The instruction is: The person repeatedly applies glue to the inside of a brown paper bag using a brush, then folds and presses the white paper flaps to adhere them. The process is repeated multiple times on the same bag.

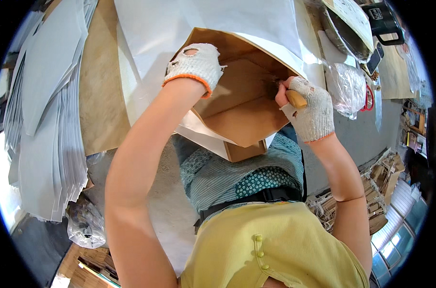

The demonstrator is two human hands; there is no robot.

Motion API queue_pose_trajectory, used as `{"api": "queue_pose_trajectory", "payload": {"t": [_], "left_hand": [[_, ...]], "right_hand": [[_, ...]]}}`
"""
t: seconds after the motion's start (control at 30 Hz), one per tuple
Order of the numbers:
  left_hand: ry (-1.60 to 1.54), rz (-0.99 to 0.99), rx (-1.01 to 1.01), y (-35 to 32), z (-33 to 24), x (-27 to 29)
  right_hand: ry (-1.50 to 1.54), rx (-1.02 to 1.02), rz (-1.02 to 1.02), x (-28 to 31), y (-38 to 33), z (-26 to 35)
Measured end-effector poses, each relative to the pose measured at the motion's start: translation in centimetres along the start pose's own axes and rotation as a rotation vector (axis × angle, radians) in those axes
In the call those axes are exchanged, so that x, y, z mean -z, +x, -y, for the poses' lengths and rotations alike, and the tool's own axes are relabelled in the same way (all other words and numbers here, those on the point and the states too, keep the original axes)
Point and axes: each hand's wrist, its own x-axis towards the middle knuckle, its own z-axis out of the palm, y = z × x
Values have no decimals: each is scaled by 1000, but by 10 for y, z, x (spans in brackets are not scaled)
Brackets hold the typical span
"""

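Note:
A large paper bag (237, 91), white outside and brown inside, gapes toward me in front of my lap. At its left rim is my left hand (194, 67), in a worn white knitted glove with an orange cuff and a hole on the back. The fingers of that hand are hidden from view. My right hand (306, 103), in a similar torn glove, is closed around the wooden handle of a brush (296, 99) at the bag's right side. The dark brush head points into the bag and shows only dimly.
Stacked white paper sheets (50, 125) fan out at the left beside brown paper (100, 81). To the right are a clear plastic bag (345, 89), red-handled scissors (368, 98), a phone (375, 58), a round basin (345, 36) and a dark mug (385, 21). Bundled brown pieces (371, 187) lie lower right.

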Motion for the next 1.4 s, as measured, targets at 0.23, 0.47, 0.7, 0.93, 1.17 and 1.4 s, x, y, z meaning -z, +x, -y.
{"api": "queue_pose_trajectory", "payload": {"t": [0.23, 0.47, 0.7, 0.93, 1.17, 1.4], "left_hand": [[32, -66, 21, 1, 12, -1], [54, -339, -154, -4, -10, -12], [-487, -1042, -79, -51, 54, -100], [-237, -835, -50, -6, -8, -101], [-955, -897, -55, -45, -4, -119], [-695, -896, -116, -73, 17, -104]], "right_hand": [[1039, -353, 154, 27, 40, -50], [1998, -567, -576, -91, 103, -46], [1450, -256, -144, -116, 78, -28], [1499, -316, -64, -128, 105, -11], [1653, -489, 2, -113, 52, -27], [1934, -499, 120, -102, 43, -42]]}}
